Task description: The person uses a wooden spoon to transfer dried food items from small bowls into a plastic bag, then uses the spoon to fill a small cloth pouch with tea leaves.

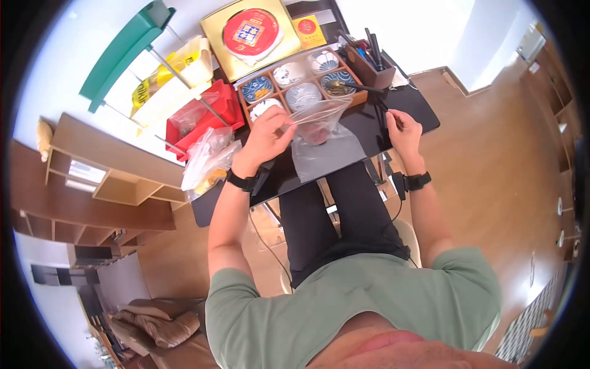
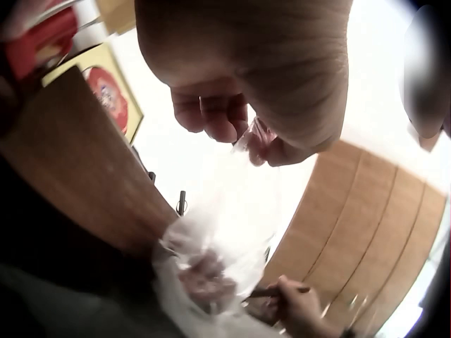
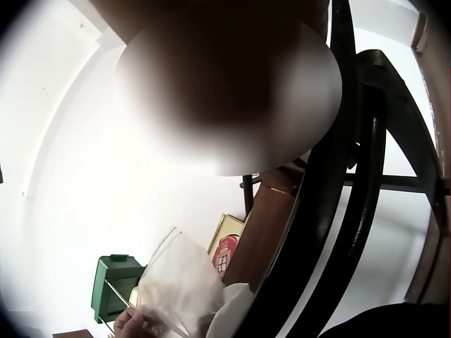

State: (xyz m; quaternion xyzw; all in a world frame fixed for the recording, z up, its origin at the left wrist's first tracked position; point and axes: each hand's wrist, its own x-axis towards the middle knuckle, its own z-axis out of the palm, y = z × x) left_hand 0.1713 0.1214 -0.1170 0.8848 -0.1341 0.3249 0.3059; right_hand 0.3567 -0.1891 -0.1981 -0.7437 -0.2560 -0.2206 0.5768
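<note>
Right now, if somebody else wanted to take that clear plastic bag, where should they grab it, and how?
I'd pinch the clear bag by the right end of its top edge, coming from the person's right: that end sticks out free of the left hand, while the thin film below looks limp.

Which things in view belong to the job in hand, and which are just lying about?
In the job:
- clear bag, held by the left hand
- dark stick, in the right hand
- probably the divided box of cups

Apparently just lying about:
- gold box
- pen holder
- green tray
</note>
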